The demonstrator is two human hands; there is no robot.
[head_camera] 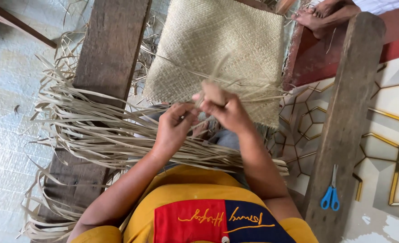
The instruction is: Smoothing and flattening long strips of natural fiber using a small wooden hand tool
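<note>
Both hands meet over her lap at the near edge of the woven mat [217, 45]. The left hand [174, 126] curls, fingers pinching thin straw strips [100, 135]. The right hand [226, 110] pinches strips too, thumb raised. Two wooden beams flank one mat; one pair of blue scissors [331, 195] lies right. Forearms angle inward, elbows bent.

Tan woven mat [217, 40], blue-handled scissors [331, 195]

Woven mat [217, 45]: pale straw, tight plaited weave, lying flat between two wooden beams, its near edge unfinished. Loose strips [109, 135]: long, dry, tan, fanning leftward from that edge across the left beam.
</note>
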